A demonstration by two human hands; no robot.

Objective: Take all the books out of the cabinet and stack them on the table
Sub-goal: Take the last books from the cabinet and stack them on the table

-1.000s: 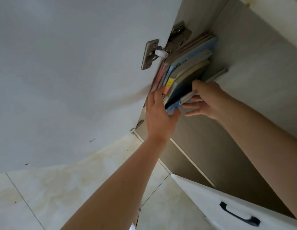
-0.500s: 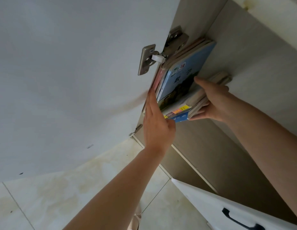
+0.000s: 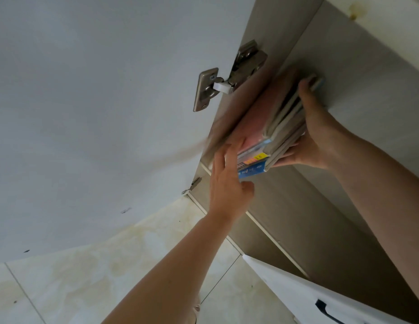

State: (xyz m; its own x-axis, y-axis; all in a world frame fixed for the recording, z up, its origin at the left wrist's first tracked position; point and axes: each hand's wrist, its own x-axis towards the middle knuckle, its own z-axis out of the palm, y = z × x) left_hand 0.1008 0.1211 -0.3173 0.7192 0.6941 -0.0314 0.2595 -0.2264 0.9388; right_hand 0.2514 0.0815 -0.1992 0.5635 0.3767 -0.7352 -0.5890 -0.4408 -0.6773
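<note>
A bundle of several books (image 3: pixel 277 127) stands in the open cabinet (image 3: pixel 358 73), tilted and blurred by motion, with a pink cover facing left and a blue and yellow spine at its lower end. My right hand (image 3: pixel 320 132) grips the bundle from the right, thumb on top of the page edges and fingers curled beneath. Against the pink cover lies my left hand (image 3: pixel 227 178), its fingers straight and its thumb just below the blue spine. The table is out of view.
The white cabinet door (image 3: pixel 98 113) hangs open at the left on a metal hinge (image 3: pixel 217 87). A second white door with a black handle (image 3: pixel 325 309) stands open at the lower right. Pale stained floor tiles (image 3: pixel 86 277) lie below.
The books have closed into one bundle. My right hand has wrapped round it from the right. My left hand has shifted lower along the left cover.
</note>
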